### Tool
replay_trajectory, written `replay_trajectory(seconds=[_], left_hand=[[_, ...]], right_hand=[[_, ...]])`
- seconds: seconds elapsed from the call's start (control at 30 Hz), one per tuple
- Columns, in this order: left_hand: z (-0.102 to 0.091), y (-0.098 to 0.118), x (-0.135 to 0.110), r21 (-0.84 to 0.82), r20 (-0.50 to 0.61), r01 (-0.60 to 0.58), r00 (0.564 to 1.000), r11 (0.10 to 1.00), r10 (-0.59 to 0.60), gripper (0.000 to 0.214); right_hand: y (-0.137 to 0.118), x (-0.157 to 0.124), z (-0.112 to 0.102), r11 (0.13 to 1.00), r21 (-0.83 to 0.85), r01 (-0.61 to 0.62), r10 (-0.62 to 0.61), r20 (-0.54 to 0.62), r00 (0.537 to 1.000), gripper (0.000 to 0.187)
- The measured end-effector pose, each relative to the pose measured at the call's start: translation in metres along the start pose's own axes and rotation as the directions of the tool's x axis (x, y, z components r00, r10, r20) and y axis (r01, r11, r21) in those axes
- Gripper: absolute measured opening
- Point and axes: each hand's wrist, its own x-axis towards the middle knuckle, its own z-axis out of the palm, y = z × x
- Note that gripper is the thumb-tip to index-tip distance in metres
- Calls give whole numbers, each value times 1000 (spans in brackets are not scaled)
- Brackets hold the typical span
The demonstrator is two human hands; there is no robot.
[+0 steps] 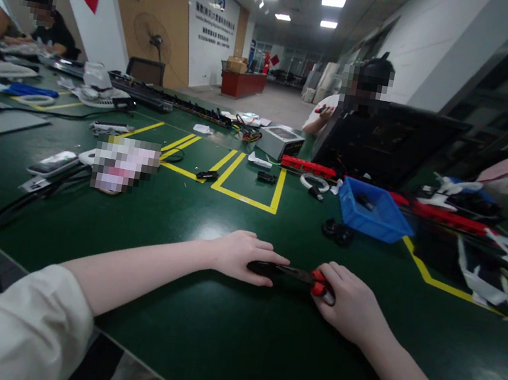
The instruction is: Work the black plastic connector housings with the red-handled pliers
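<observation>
Near the middle of the green table, my right hand (351, 300) is closed around the red-and-black handles of a pair of pliers (298, 275). The jaws point left, toward my left hand (236, 255). Between the thumb and fingers of that hand is a small dark piece (262, 267), whose exact kind I cannot make out. The tip of the pliers meets or overlaps this piece; whether the jaws grip it is too small to tell. Both hands are low over the tabletop (218, 334).
Beyond my right hand stand a blue plastic bin (371, 220) and a coiled black cable (338, 231). A grey power supply box (282, 142) is farther back, beside a large black panel (385, 141). Cables (31, 196) and a blurred phone-like object (123, 167) lie at left. Other people sit around the table.
</observation>
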Motion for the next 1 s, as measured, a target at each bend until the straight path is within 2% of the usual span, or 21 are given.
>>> replay_trajectory(seconds=[0.23,0.5,0.73,1.0], left_hand=[[-2,1,2,-77,22,41,999,996,-39,57],[-1,1,1,-23,7,5,1000,1000,-5,54],[3,-1,1,-24,-72,-56,996,998,54,50],[-1,1,1,1,-81,-104,991,995,104,42]], right_hand=[[0,-1,1,1000,-6,-20,20,2,1000,14],[0,-1,2,999,-38,-13,12,-21,1000,12],[0,-1,1,1000,-3,-31,31,-12,999,13],[1,-2,0,997,28,-68,68,9,998,13]])
